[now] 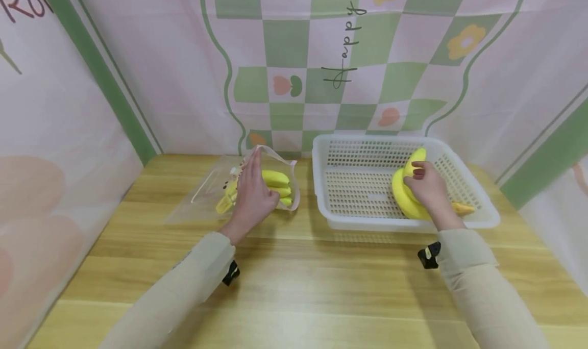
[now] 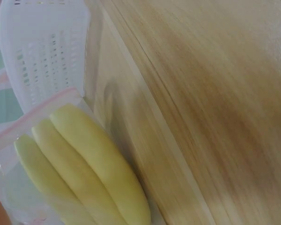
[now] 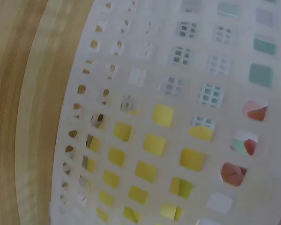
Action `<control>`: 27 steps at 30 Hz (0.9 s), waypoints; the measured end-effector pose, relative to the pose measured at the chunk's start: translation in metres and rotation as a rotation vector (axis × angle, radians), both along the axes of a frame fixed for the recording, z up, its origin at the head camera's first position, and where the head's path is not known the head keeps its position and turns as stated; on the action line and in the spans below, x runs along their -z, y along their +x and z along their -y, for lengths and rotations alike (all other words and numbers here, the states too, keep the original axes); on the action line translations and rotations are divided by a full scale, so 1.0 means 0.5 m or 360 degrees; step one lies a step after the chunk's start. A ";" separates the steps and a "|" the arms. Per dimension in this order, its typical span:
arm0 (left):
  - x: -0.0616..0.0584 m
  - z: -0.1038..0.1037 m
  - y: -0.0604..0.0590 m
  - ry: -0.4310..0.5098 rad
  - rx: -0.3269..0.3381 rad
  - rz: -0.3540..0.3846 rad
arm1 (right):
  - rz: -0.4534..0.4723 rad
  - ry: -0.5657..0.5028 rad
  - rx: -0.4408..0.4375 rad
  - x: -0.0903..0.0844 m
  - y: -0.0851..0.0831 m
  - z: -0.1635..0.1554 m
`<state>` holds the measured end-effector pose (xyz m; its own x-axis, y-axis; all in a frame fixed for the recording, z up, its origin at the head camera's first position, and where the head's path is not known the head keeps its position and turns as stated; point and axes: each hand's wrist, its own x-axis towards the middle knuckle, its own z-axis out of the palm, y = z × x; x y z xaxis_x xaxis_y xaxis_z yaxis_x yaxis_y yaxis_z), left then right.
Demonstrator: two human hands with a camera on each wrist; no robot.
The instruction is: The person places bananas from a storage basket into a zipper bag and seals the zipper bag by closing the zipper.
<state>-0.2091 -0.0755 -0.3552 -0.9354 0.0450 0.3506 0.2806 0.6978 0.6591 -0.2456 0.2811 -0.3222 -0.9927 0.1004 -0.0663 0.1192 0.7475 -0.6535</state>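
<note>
A clear zip bag (image 1: 206,193) lies on the wooden table (image 1: 321,277) with yellow bananas (image 1: 275,178) inside. My left hand (image 1: 252,193) rests on top of it, fingers straight and pointing away from me. The left wrist view shows three bananas (image 2: 84,159) in the bag's pink-edged mouth (image 2: 37,110). To the right, my right hand (image 1: 424,185) grips a bunch of bananas (image 1: 401,196) inside a white perforated basket (image 1: 358,224), fingers curled over the top. The right wrist view shows the basket wall (image 3: 145,56), with banana yellow (image 3: 154,143) through its holes.
The basket (image 2: 42,47) stands just right of the bag's open end. Cloth backdrops with a green and pink check pattern close off the table at the back and both sides. Bare wood (image 1: 321,298) stretches between my arms toward the front edge.
</note>
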 end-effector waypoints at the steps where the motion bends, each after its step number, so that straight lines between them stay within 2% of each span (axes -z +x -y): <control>1: 0.000 0.000 0.000 -0.0003 -0.0001 0.0001 | -0.0003 0.0009 0.0002 0.000 0.001 -0.001; 9: 0.000 0.001 0.001 -0.0028 -0.0010 0.0008 | -0.0022 0.0100 0.0003 0.011 -0.003 -0.023; 15: 0.001 0.003 0.003 -0.0022 -0.0008 0.0001 | -0.0004 0.0142 0.0022 0.031 -0.008 -0.058; 22: 0.002 0.001 0.002 -0.0026 -0.0012 0.0013 | 0.0056 0.0195 0.0030 0.034 -0.006 -0.089; 27: 0.003 0.000 0.002 -0.0043 -0.0008 0.0008 | 0.0165 0.0327 -0.0101 0.030 -0.007 -0.101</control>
<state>-0.2079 -0.0754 -0.3568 -0.9374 0.0499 0.3446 0.2740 0.7165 0.6415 -0.2492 0.3316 -0.3373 -0.9865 0.0600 -0.1526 0.1263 0.8715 -0.4738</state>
